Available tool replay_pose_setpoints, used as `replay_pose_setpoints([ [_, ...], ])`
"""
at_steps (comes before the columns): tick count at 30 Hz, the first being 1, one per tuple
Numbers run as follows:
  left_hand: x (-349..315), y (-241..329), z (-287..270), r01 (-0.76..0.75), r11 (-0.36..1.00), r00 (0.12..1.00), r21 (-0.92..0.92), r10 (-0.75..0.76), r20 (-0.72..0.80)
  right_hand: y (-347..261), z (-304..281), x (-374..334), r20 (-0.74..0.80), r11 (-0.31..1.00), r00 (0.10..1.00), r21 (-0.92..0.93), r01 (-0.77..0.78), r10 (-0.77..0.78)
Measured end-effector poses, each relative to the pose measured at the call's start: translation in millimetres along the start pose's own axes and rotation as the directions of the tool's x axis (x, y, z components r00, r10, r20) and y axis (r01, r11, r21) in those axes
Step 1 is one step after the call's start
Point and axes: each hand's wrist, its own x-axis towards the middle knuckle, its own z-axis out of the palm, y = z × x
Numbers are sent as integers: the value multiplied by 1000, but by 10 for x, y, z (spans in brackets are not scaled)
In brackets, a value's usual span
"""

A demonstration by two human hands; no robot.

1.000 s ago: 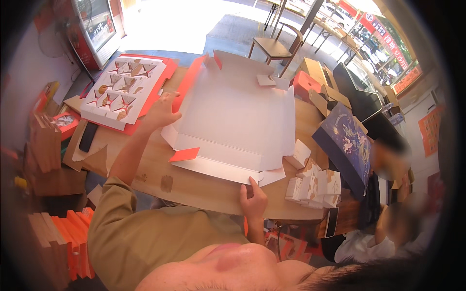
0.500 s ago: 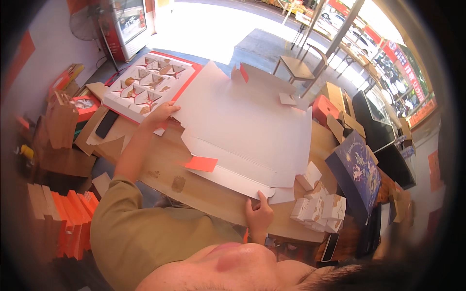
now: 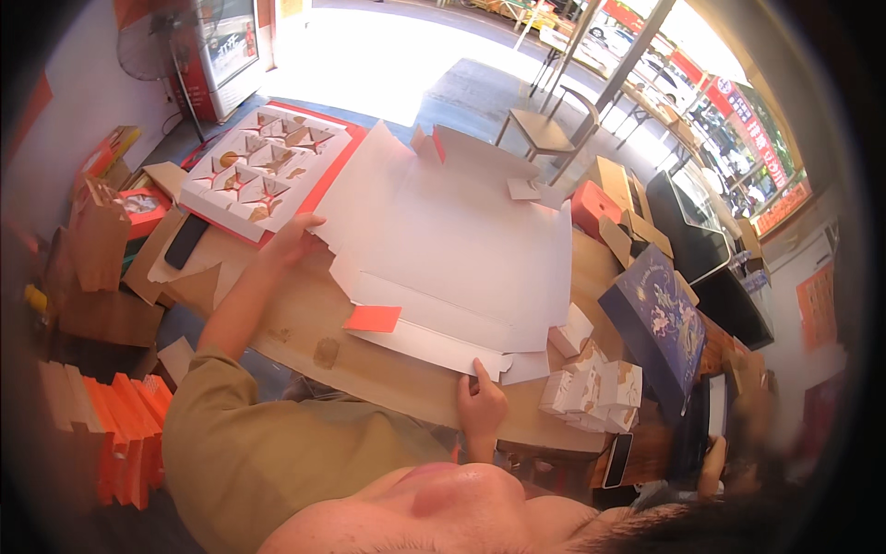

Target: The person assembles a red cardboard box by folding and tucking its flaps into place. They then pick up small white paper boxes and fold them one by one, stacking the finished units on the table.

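Note:
A large white unfolded cardboard box blank (image 3: 452, 231) lies spread before me, its near edge scored and an orange-red flap (image 3: 374, 319) showing at the near left. With my left hand (image 3: 295, 238) I grip its left edge, fingers closed at the corner. My right hand (image 3: 482, 406) is closed at the near edge toward the right, index finger and thumb on the border. Left of the blank sits a red-rimmed white box (image 3: 263, 171) with divided compartments; one holds a round golden-brown item (image 3: 229, 159). Under it all is a brown cardboard sheet (image 3: 415, 406).
Small white patterned boxes (image 3: 591, 392) pile up at the right, beside a dark blue printed box (image 3: 657, 323). A black phone (image 3: 186, 242) lies at left; another phone (image 3: 618, 460) at lower right. Orange folded cartons (image 3: 129, 415) stand lower left. A chair (image 3: 544, 129) stands beyond.
The whole view has shifted slightly, so things appear farther left. Both hands keep their places on the box blank. What looks like another person's hand now shows at the lower right.

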Motion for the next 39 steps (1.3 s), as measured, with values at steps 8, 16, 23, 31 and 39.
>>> replay_pose_setpoints([
  [8, -59, -247, 267, 83, 971, 990, 224, -55, -129, 68, 14, -16, -15, 1000, 1000, 1, -16, 16],
  [16, 213, -465, 467, -109, 908, 983, 405, 158, -89, 120, 17, -16, 10, 999, 1000, -29, -27, 27],
  [23, 325, -459, 401, -109, 876, 985, 469, 160, -71, 69, 21, 12, 15, 999, 999, 6, -48, 47],
  [31, 211, -345, 839, -116, 992, 947, -42, 98, -306, 112, 79, -18, -40, 999, 998, 10, 50, -50],
  [39, 291, -150, 838, -263, 935, 951, -238, 210, -226, 54, 21, -22, 8, 998, 998, 40, 54, -55],
])
